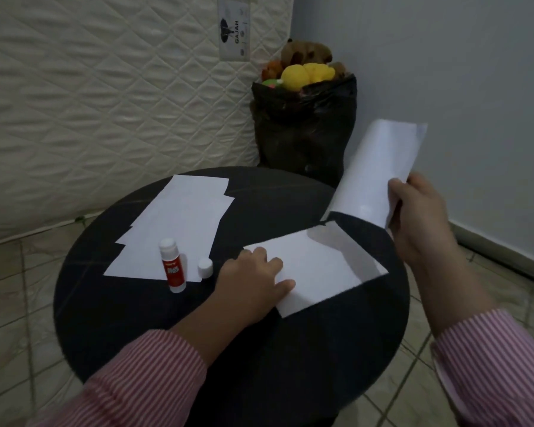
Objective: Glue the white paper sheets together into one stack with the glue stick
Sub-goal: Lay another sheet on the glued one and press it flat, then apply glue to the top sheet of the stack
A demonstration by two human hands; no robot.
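A fanned pile of white paper sheets [179,229] lies on the left of the round dark table [228,334]. The red and white glue stick [172,265] stands upright at the pile's near edge, uncapped, with its white cap [205,268] beside it. One white sheet [321,269] lies on the right of the table, and my left hand [253,278] presses flat on its left end. My right hand [420,223] holds another white sheet [379,171] lifted above the table's right edge, tilted up and away.
A quilted mattress [105,103] leans upright behind the table. A black bag [302,124] filled with soft toys stands in the corner against the grey wall. Tiled floor surrounds the table.
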